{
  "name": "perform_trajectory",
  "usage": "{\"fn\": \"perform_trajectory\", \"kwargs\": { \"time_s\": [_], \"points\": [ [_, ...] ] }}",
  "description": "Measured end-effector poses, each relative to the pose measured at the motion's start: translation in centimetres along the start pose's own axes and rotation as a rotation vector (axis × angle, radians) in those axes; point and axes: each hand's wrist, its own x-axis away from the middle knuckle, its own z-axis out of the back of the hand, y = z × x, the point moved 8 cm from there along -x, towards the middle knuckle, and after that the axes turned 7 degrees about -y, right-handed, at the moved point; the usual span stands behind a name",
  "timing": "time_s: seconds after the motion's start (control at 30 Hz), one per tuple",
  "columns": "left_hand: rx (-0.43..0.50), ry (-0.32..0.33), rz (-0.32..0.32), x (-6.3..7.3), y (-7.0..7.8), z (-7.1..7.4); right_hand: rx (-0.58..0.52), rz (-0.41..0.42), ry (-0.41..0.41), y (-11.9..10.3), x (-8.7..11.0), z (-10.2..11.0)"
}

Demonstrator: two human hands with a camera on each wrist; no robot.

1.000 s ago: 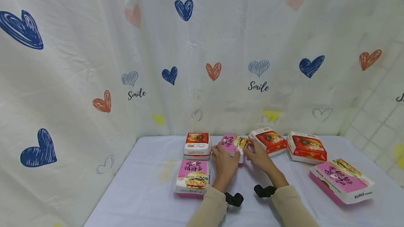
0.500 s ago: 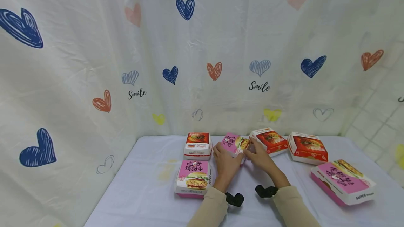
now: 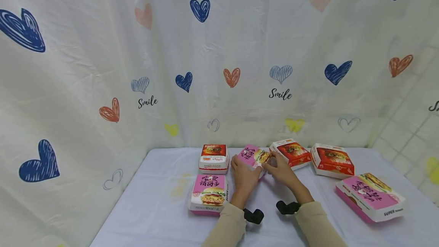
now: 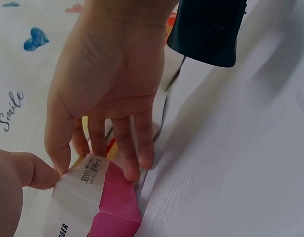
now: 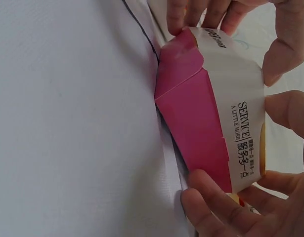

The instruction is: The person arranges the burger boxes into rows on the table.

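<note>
A big white curtain (image 3: 247, 29) w/ hearts & "Smile" words is hanging at the far side. A table w/ a white cloth (image 3: 144, 209) is standing in front of it. Two tan sleeves (image 3: 226, 226) are reaching in from the near side.

Six food boxes are sitting there. A pink box at near right (image 3: 372, 197) is showing a burger pic & "SUPER" on its side. Another pink box at near left (image 3: 208, 195) is lying just on the near side of a red box at far left (image 3: 214, 159). Two more red boxes, the inner red box (image 3: 290, 153) & the outer red box (image 3: 333, 159), are resting at far right, near each other. The middle pink box (image 3: 253, 156) is sitting at the far part, btwn the far left red box & the inner red one, & it's slanting a bit. Can't tell if it's touching the cloth.

The left hand (image 3: 245, 178) is gripping its left side & the right hand (image 3: 282, 172) is gripping its right side, w/ thumbs nearly meeting on the near edge. Black wrist bits (image 3: 253, 216) are sticking out by both cuffs. Tiny "SERVICE" letters (image 5: 242, 121) are showing on the held box's white side.
</note>
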Motion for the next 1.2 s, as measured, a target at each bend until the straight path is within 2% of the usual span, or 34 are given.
{"fn": "perform_trajectory", "kwargs": {
  "time_s": [0.27, 0.4, 0.57, 0.7, 0.93, 1.2],
  "points": [
    [0.016, -0.006, 0.014, 0.1, 0.02, 0.01, -0.011, -0.004, -0.003, -0.02, 0.25, 0.22],
    [0.034, -0.035, 0.026, 0.18, -0.04, -0.23, -0.032, -0.005, -0.005, -0.06, 0.3, 0.18],
    [0.043, -0.041, 0.005, 0.15, -0.03, -0.18, -0.052, 0.021, -0.009, -0.4, 0.28, -0.03],
    [0.02, -0.041, -0.013, 0.07, 0.05, -0.11, -0.015, 0.025, -0.02, -0.54, 0.4, -0.12],
    [-0.008, -0.028, -0.034, -0.08, 0.01, -0.07, 0.037, -0.017, -0.051, -0.27, 0.46, -0.17],
    [0.013, -0.02, -0.045, -0.07, 0.0, -0.09, 0.06, -0.038, -0.042, -0.18, 0.45, 0.13]
  ]
}}
